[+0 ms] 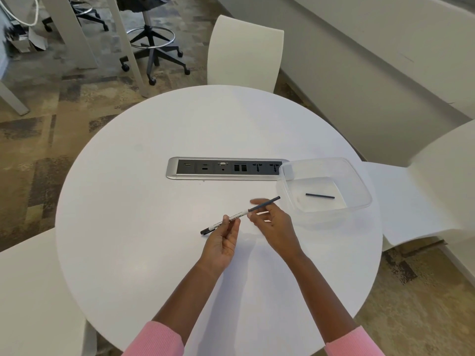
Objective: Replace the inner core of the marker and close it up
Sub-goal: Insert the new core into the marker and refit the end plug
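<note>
A white marker (226, 220) with a black cap at its lower left end is held above the round white table (144, 191). My left hand (223, 240) pinches the marker's barrel between thumb and fingers. A dark inner core (264, 203) sticks out of the barrel's upper right end. My right hand (270, 222) pinches that core near the barrel's mouth. A second dark core (320, 196) lies in the clear plastic container (359, 186) at the right.
A recessed socket panel (226, 168) sits in the table's middle, with the container overlapping its right end. White chairs stand at the far side (244, 50), at the right (424, 186) and at the near left (33, 291).
</note>
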Motion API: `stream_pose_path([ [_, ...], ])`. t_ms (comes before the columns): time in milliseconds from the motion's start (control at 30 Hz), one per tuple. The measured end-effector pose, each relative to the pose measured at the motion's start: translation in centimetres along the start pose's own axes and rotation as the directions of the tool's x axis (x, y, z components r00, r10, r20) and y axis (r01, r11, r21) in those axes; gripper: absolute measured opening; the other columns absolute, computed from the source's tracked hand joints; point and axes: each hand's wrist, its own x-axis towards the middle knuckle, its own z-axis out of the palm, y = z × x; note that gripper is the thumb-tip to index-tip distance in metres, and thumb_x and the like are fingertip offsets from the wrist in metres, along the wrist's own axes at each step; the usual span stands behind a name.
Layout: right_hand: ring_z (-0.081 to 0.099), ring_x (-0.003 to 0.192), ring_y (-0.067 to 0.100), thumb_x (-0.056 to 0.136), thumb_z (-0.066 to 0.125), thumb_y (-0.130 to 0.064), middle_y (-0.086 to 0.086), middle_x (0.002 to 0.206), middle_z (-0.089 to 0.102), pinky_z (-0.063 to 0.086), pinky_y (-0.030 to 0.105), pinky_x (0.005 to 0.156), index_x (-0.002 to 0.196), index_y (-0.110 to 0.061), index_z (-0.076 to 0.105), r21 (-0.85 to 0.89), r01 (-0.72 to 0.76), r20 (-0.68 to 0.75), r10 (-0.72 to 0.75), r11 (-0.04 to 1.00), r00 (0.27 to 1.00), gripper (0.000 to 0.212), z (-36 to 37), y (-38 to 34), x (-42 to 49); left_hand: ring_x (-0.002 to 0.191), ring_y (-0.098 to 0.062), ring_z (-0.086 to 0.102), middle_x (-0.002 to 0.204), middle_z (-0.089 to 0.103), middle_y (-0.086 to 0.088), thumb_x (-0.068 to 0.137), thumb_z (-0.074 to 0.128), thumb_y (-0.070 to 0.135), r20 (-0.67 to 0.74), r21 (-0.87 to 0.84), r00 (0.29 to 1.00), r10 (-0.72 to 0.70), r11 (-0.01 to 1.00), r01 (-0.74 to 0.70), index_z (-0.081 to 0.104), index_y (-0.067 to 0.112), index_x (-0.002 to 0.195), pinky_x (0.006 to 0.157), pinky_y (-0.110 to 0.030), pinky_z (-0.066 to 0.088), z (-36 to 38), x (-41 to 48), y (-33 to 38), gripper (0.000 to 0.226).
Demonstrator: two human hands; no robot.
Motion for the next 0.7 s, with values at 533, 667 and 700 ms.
stream_pose_path([
  [533, 0.063, 0.074, 0.014, 0.09, 0.05, -0.007, 0.008, 0.093, 0.064, 0.049, 0.01, 0.06, 0.093, -0.01, 0.063, -0.203, 0.121, -0.187, -0.16, 0.972, 0.969, 0.015, -0.2, 0.9, 0.9, 0.052, -0.02, 0.07, 0.056, 0.069, -0.015, 0.088, 0.054, 0.005, 0.068, -0.056, 0.998, -0.012, 0.998, 0.016, 0.06, -0.003, 0.078, 0.055, -0.029, 0.059, 1.0, -0.5, 1.1, 0.015],
  [667, 0.06, 0.091, 0.025, 0.087, 0.052, -0.008, 0.016, 0.104, 0.062, 0.045, 0.031, 0.079, 0.098, -0.005, 0.062, -0.462, -0.119, -0.105, 0.079, 0.879, 0.991, 0.015, -0.4, 4.4, 1.4, 0.05, -0.018, 0.069, 0.053, 0.069, -0.011, 0.088, 0.054, 0.005, 0.031, -0.027, 0.999, 0.028, 0.999, -0.027, 0.059, 0.0, 0.076, 0.056, -0.026, 0.058, 0.6, -0.3, 1.7, 0.014],
  [700, 0.06, 0.095, 0.025, 0.087, 0.054, -0.009, 0.016, 0.106, 0.061, 0.044, 0.03, 0.08, 0.101, -0.005, 0.06, -0.49, -0.163, -0.101, 0.131, 0.856, 0.986, 0.017, -0.3, 5.1, 1.3, 0.05, -0.018, 0.069, 0.052, 0.069, -0.01, 0.088, 0.054, 0.005, 0.024, -0.014, 0.999, 0.04, 0.999, -0.04, 0.059, 0.001, 0.075, 0.056, -0.025, 0.057, 0.5, -0.3, 1.8, 0.015],
])
